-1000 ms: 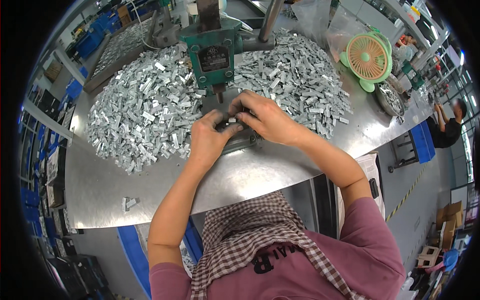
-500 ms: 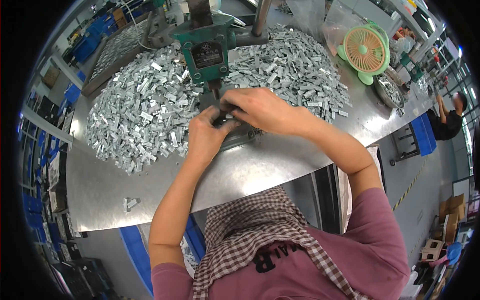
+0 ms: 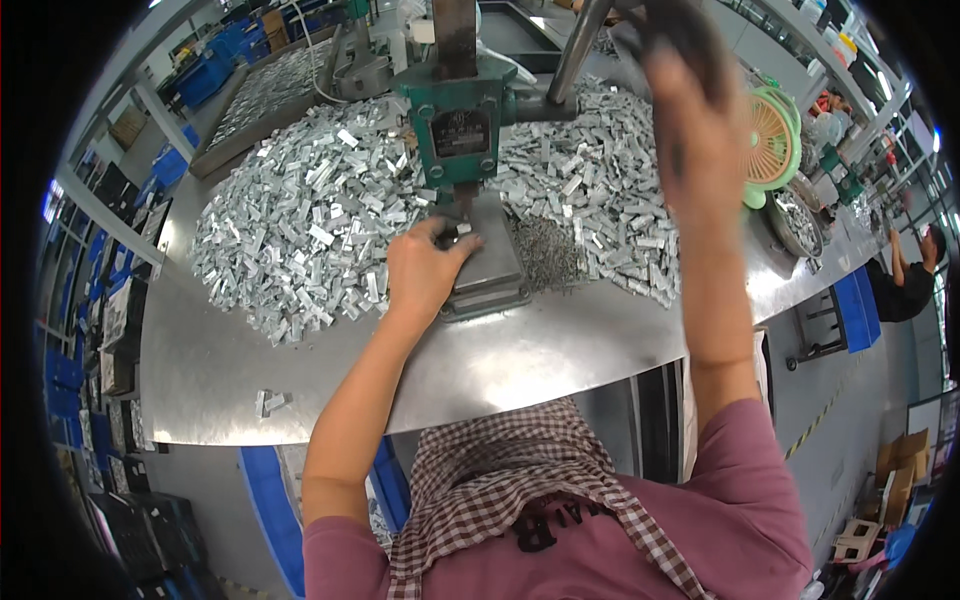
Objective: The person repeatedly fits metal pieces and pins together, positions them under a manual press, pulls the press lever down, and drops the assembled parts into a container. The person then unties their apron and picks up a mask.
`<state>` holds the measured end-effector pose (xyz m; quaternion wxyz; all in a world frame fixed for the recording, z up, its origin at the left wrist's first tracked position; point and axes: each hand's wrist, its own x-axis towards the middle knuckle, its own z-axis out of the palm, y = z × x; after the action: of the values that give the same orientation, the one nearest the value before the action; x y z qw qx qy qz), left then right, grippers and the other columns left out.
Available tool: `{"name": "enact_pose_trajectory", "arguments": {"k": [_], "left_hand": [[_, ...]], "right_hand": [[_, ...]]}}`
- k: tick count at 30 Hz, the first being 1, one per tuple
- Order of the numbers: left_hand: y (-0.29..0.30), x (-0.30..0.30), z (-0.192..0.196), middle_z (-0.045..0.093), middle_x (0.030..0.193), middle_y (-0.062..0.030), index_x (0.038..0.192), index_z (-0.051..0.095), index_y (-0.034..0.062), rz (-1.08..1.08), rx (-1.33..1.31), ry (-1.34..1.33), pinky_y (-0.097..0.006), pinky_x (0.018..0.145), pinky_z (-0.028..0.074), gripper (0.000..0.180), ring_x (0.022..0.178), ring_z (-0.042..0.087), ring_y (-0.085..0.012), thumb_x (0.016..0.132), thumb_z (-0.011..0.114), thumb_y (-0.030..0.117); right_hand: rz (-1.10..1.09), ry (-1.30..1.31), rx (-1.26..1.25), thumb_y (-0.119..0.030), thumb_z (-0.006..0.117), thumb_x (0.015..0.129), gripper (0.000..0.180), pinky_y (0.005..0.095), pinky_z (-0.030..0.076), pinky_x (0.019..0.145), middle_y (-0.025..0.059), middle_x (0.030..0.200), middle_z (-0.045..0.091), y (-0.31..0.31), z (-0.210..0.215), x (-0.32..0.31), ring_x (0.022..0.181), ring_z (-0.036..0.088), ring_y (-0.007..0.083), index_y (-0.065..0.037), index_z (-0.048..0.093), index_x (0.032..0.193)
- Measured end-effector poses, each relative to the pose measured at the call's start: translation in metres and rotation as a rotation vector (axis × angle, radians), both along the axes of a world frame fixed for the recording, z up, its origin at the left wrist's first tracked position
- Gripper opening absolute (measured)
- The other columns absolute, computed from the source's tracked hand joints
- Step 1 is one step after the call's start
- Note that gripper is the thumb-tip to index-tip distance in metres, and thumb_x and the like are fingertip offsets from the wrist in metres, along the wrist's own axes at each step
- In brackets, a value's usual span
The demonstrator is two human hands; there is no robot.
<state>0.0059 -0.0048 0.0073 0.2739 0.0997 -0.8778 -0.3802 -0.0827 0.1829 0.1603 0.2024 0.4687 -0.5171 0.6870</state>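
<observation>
two hands share the work at a small green hand press point(image 3: 462, 125) standing on the steel table point(image 3: 560, 350). the left hand point(image 3: 425, 270) rests on the press's grey base plate point(image 3: 490, 265), its fingertips point(image 3: 452, 236) pinched around a small metal piece point(image 3: 462, 232) right under the ram; the piece is mostly hidden, so its exact seat cannot be told. the right hand point(image 3: 690, 120) is raised high and blurred, closed around the dark knob of the lever point(image 3: 580, 45).

heaps of bright metal clips point(image 3: 300, 215) lie on both sides of the press, with a patch of small dark pins point(image 3: 545, 250) just right of the base plate. a green fan point(image 3: 772, 145) stands near the table's right edge.

to do this step well, i judge the piece should sit flat and square below the ram, with the left fingertips kept at its outer edge, clear of the tool's path. the lever wants one smooth, full pull, not a jerk, so the piece does not shift.
</observation>
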Motion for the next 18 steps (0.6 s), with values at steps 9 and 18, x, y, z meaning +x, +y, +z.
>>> {"name": "enact_pose_trajectory", "arguments": {"k": [9,18], "left_hand": [[-0.009,0.003,0.002,0.065,0.079,-0.0181,0.087,0.065,-0.0022,-0.077,0.113,0.015,-0.034,0.063,0.048,0.031,0.068,0.062,-0.0284,0.066,0.074,0.02],[-0.072,0.132,0.008,0.061,0.081,-0.0102,0.084,0.065,0.0072,0.183,-0.621,-0.296,-0.037,0.07,0.045,0.015,0.079,0.056,-0.029,0.07,0.068,0.013]], "right_hand": [[-0.059,0.069,0.198,-0.014,0.067,0.079,0.043,0.0276,0.044,0.077,0.0064,0.092,0.057,-0.01,0.003,0.032,0.082,0.055,0.0126,0.002,0.049,0.114],[0.158,-0.222,-0.135,-0.017,0.06,0.086,0.017,0.0194,0.028,0.05,-0.0076,0.058,0.035,-0.051,0.049,0.01,0.051,0.031,0.0032,-0.002,0.054,0.093]]}}
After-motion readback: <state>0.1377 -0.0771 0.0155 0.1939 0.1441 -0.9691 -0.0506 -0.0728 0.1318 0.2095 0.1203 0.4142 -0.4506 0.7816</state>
